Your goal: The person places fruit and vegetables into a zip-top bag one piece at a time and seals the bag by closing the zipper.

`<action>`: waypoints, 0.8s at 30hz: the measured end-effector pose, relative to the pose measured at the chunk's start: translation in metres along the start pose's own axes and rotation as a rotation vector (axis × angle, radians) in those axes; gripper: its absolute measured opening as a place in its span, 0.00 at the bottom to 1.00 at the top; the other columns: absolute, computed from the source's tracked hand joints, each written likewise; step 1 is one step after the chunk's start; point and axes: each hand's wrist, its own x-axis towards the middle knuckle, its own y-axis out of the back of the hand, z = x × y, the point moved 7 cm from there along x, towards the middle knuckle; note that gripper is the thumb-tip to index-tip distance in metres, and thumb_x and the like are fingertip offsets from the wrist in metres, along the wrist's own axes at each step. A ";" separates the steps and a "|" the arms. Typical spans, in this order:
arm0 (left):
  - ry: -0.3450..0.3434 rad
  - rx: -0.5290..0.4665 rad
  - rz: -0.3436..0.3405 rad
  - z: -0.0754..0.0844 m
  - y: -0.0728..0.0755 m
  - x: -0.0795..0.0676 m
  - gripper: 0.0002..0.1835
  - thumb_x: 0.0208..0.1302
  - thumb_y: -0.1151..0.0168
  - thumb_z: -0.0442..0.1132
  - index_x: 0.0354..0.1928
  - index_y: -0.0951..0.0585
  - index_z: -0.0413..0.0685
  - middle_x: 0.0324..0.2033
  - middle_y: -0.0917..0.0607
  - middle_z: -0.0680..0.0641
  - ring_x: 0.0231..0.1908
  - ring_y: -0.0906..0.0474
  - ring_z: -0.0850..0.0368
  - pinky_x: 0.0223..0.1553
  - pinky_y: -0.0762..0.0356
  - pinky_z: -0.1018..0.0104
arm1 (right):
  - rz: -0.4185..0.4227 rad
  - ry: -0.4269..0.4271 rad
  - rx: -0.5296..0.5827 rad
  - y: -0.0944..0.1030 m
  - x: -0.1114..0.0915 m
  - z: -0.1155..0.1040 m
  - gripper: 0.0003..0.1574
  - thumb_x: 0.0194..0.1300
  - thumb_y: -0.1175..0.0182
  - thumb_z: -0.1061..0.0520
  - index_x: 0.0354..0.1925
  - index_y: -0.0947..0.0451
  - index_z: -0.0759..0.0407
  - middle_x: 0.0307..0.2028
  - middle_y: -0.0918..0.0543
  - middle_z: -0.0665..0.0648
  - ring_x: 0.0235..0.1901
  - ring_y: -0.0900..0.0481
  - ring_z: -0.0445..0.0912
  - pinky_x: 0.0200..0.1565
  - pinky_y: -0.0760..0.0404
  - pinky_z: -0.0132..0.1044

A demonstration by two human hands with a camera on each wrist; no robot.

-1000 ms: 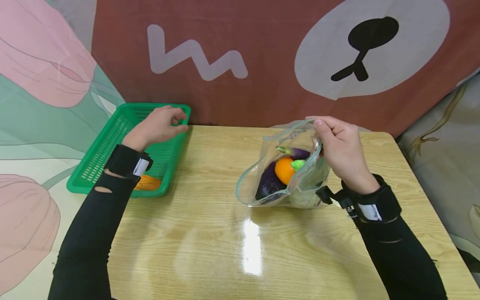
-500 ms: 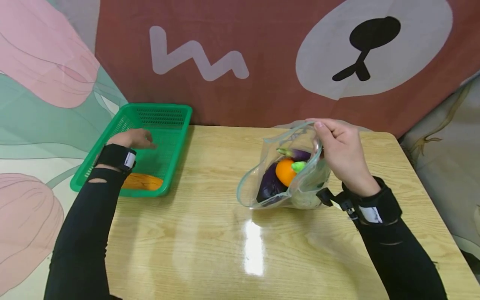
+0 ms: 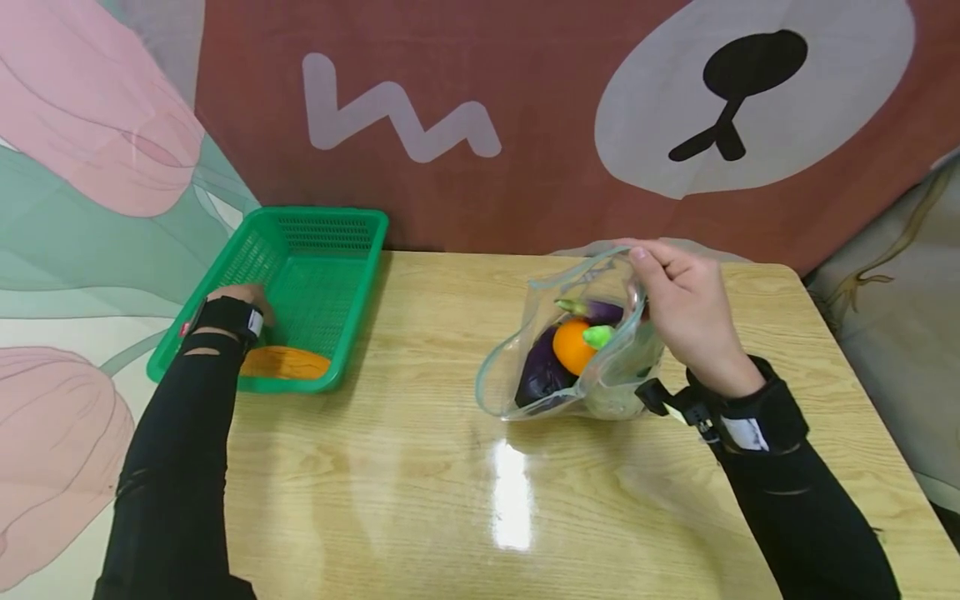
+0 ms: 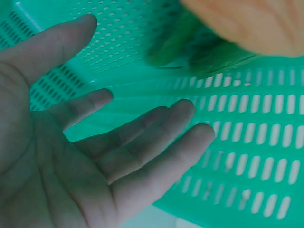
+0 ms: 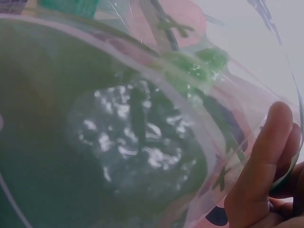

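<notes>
My left hand (image 3: 243,293) is down in the green plastic basket (image 3: 318,292), at its left side. In the left wrist view its fingers are spread and loosely bent, with nothing in them. Beyond the fingertips lie long green vegetables (image 4: 175,40) and a blurred orange thing (image 4: 266,23). An elongated orange vegetable (image 3: 288,364) sits at the basket's front. My right hand (image 3: 686,308) pinches the rim of a clear zip bag (image 3: 497,354), its mouth agape. Inside are a dark eggplant (image 3: 543,371), a slim purple eggplant (image 3: 600,312) and an orange fruit (image 3: 572,346).
A bright green tip (image 3: 598,336) shows beside the orange fruit, and a pale green round thing (image 3: 615,400) shows through the bag wall. Basket and bag stand on a wooden table (image 3: 420,433). A printed cloth (image 3: 540,183) hangs right behind the table's back edge.
My left hand has moved from above the basket's back right down and left into it, uncovering more of the orange vegetable. The right hand keeps its hold on the bag rim.
</notes>
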 end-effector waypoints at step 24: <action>-0.068 0.158 -0.116 -0.003 -0.032 0.006 0.11 0.61 0.43 0.38 0.32 0.22 0.34 0.40 0.24 0.27 0.35 0.28 0.38 0.32 0.29 0.52 | -0.031 -0.019 0.027 -0.004 -0.005 0.000 0.18 0.74 0.53 0.56 0.47 0.21 0.67 0.16 0.27 0.57 0.15 0.28 0.46 0.16 0.31 0.32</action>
